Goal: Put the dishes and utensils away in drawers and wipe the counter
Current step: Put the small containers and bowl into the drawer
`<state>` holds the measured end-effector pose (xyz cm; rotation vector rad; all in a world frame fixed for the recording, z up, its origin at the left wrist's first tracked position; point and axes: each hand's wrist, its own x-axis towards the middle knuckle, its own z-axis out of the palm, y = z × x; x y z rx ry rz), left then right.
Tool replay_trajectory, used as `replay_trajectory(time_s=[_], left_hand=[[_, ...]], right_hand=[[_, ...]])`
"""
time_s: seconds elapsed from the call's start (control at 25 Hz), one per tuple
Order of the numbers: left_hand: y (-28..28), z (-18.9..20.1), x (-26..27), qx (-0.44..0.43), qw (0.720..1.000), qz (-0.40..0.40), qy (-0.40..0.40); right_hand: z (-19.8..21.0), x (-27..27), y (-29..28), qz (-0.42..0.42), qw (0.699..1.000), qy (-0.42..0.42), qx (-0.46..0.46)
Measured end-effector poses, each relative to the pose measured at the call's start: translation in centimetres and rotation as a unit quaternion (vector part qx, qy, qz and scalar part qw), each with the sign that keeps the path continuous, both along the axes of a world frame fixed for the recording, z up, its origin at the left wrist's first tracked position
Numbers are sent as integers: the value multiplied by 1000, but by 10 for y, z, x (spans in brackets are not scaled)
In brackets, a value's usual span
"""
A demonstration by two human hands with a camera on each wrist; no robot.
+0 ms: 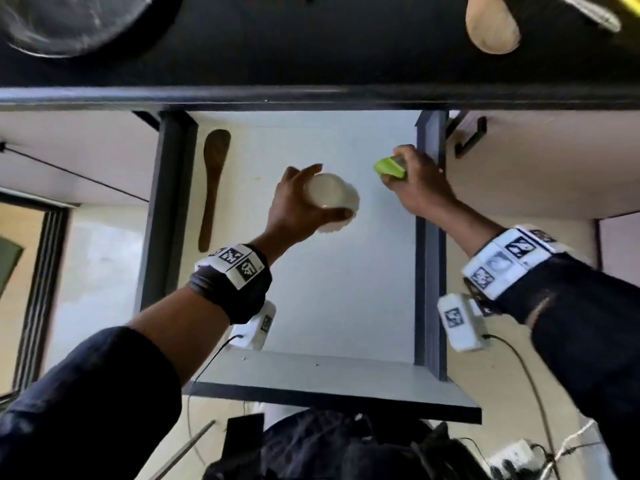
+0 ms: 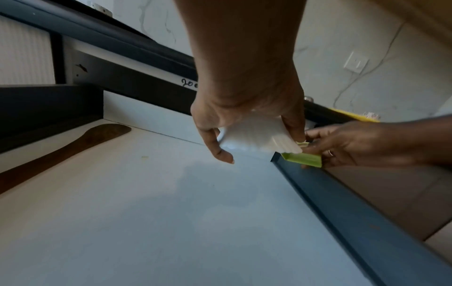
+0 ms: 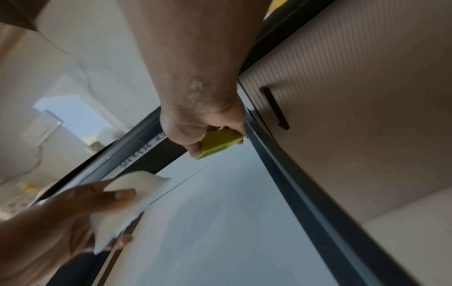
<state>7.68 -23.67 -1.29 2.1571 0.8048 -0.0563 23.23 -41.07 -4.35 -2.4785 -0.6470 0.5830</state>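
The drawer (image 1: 346, 306) is standing open under the counter (image 1: 311, 57), w/ a dark wooden spatula (image 1: 213, 188) lying along its left edge.

The left hand (image 1: 294, 206) is holding a white ribbed cup (image 1: 334, 200) over the middle of the drawer floor, fingers & thumb curling round its sides. It is looking hard & smooth, prob. breakable, so the sides are the safe place to hold.

The right hand (image 1: 419, 181) is pinching a small green dish (image 1: 389, 168) by the drawer's right edge, near the back corner. It is looking light & stiff; holding it by the rim is working fine.

Farther back, a pale wooden spoon (image 1: 491, 26) is still waiting on the counter.
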Motion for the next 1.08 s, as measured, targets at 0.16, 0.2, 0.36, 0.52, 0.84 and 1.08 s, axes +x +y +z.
replay_trajectory(time_s=[0.16,0.2,0.36,0.52,0.84,1.08], left_hand=[[5,-21,5,4,1000,4,30],[7,-24,5,11,999,0,34],[18,-27,2,23,999,6,34],[20,-29,-3,14,1000,11,17],[21,-39,23,29,1000,-3,-5],[24,-57,65,71,997,-5,-11]], right_hand=[[-14,14,32,-28,997,32,-70],[-18,16,38,-37,996,31,-78],[-32,21,51,-52,988,-63,-130],[-40,30,58,-102,988,-66,-95],[-20,26,32,26,981,-112,-155],[-18,14,-35,93,975,-151,-135]])
